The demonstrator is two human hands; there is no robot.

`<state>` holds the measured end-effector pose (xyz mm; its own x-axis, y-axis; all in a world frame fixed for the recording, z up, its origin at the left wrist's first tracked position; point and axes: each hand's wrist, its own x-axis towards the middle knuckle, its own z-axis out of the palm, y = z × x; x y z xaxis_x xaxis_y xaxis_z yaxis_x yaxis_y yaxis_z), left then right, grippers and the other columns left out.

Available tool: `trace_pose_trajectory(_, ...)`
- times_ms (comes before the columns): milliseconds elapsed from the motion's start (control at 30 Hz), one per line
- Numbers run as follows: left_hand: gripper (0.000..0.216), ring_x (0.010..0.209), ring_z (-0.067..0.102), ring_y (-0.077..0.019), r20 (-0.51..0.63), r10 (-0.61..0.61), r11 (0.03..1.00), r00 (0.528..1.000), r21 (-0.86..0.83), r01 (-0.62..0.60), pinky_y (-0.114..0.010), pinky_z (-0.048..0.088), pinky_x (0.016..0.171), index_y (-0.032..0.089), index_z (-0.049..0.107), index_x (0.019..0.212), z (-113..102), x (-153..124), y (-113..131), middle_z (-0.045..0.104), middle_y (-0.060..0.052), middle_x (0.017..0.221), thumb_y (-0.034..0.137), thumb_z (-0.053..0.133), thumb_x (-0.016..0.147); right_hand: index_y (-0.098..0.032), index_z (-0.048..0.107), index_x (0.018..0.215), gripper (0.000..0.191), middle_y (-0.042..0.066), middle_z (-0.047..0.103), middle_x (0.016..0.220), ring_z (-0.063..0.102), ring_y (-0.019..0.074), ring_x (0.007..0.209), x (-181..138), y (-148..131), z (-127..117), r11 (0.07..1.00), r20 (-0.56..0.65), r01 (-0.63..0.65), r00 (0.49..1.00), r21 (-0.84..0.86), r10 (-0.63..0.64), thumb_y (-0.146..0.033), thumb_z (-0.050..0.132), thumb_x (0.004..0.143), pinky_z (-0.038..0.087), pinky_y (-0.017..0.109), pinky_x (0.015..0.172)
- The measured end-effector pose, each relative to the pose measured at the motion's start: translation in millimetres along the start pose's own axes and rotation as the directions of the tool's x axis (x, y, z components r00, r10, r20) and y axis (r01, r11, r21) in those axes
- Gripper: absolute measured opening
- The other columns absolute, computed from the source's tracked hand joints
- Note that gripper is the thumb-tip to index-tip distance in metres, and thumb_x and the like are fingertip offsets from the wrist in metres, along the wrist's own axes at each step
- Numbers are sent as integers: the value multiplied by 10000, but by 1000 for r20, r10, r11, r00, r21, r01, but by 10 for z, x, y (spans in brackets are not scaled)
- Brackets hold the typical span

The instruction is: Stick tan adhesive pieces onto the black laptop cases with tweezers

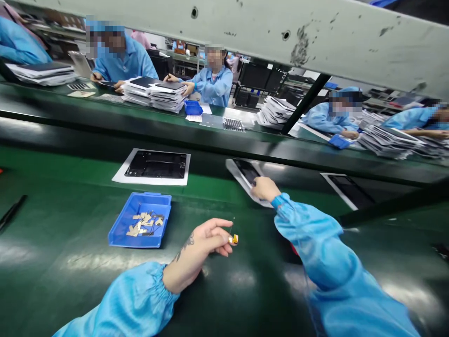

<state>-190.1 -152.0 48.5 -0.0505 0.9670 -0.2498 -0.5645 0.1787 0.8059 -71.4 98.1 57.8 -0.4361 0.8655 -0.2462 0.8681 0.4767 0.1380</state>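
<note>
1. Bench: green, glossy. Carries items 3 to 7.
2. Far bench: beyond the near one. Carries paper stacks; co-workers in blue sleeves are seated behind it.
3. Left panel: black, rectangular, flat on a white sheet behind the tray. A thin line crosses its inner face; fine detail along the right edge is too small to read.
4. Middle panel: black, on a pale sheet, at the back of the bench. Its near end is at the right hand. Surface blurred; any marking illegible.
5. Blue tray: open-topped, left of the left hand. Contains pale flat pieces and thin dark leads.
6. Right hand: grip closed on the near end of the middle panel. Exact finger placement blurred.
7. Left hand: raised above the bench. Grip nearly closed, thumb and fingers pinching the small part; index finger extended.
8. Small part: at the left fingertips. Orange-yellow and white, shiny; any lettering too small to read.
</note>
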Motion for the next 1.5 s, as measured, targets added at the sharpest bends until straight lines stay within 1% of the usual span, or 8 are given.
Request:
trace_pose_trajectory(333,630,660,615,-142,-126,77,996,989,57,-70,-255,490,624,180,451,1343,58,-125,150,654,-35,811,251,674,758,-146,620,968,371,91,651,987,647,199,731,-2240,245,1036,795,-18,607,794,-19,-607,47,439,708,488,286,622)
trace_pose_trajectory(500,628,673,619,-147,-126,71,992,989,110,-58,-268,501,638,204,421,1376,125,-143,82,653,-33,817,235,635,786,-176,621,977,472,78,654,994,664,199,724,-2704,588,1312,777,-105,619,785,116,-610,45,420,612,536,293,635)
trace_pose_trajectory(667,601,665,615,-146,-58,55,986,997,161,-45,-269,500,625,216,444,1372,219,-138,-30,640,-24,791,208,611,794,-243,657,953,305,75,606,1084,650,180,808,-2782,823,985,735,-215,485,873,474,-438,-79,456,792,532,258,681)
trace_pose_trajectory(833,331,649,612,-132,21,15,977,1000,211,-19,-267,489,659,140,648,1146,361,-127,-114,659,-47,741,229,589,833,-204,706,872,398,60,606,764,631,180,707,-2577,675,379,517,-375,318,927,795,7,-402,377,974,520,260,631)
trace_pose_trajectory(1067,224,619,617,-132,62,-25,993,998,119,18,-256,475,645,97,711,974,481,-188,-103,675,-74,707,226,596,832,-285,686,1014,256,36,601,751,625,166,607,-2379,240,169,-104,-512,501,845,859,-157,-466,547,898,526,261,528)
trace_pose_trajectory(1200,231,606,616,-122,71,-67,997,995,33,65,-239,466,639,89,713,980,493,-197,-81,677,-77,695,220,598,828,-301,654,979,202,13,592,774,628,144,619,-2355,219,197,20,-593,604,787,797,-169,-183,688,818,543,234,538)
trace_pose_trajectory(1367,239,587,609,-115,90,-164,982,982,-79,171,-223,459,615,74,710,984,492,-211,-55,679,-89,689,185,597,805,-323,628,1108,358,16,685,914,667,196,947,-2286,297,196,267,-752,835,549,480,-364,-107,666,826,564,317,873)
trace_pose_trajectory(1500,243,588,618,-119,104,-202,968,974,-128,215,-221,468,620,68,709,984,485,-209,-36,681,-95,684,169,584,802,-266,560,1227,475,15,694,1070,613,198,1105,-2272,362,276,303,-718,862,506,405,-479,-76,682,810,519,325,980)
